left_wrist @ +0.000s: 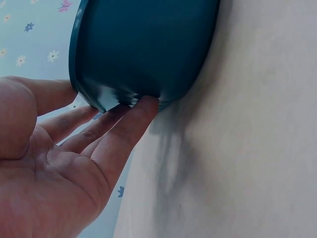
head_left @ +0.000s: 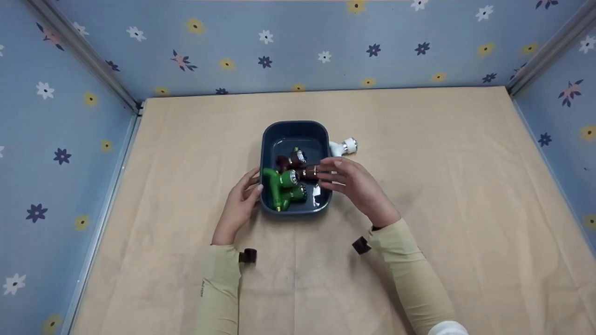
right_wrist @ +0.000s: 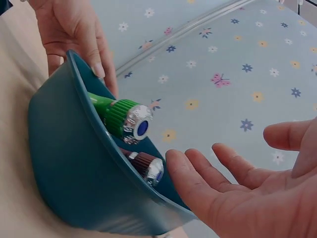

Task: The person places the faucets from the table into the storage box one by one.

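In the head view a dark blue plastic bin [head_left: 295,124] holds several taps. Two are green: an upper green tap [head_left: 275,184] and a lower green tap [head_left: 293,194]. Near the middle lie a dark red-brown tap [head_left: 289,160] and another brown tap [head_left: 307,173], partly hidden by my right fingers. My left hand [head_left: 240,204] touches the bin's left outer wall, thumb at the rim and fingertips against the side. My right hand [head_left: 356,184] hovers over the bin's right rim, its fingers extended, holding nothing. In the right wrist view a green tap [right_wrist: 121,115] pokes above the rim.
A white tap [head_left: 343,147] with a silvery end lies on the beige-covered table [head_left: 419,279], just outside the bin's right side. Blue flowered panels [head_left: 298,42] wall in the table at the back, left and right.
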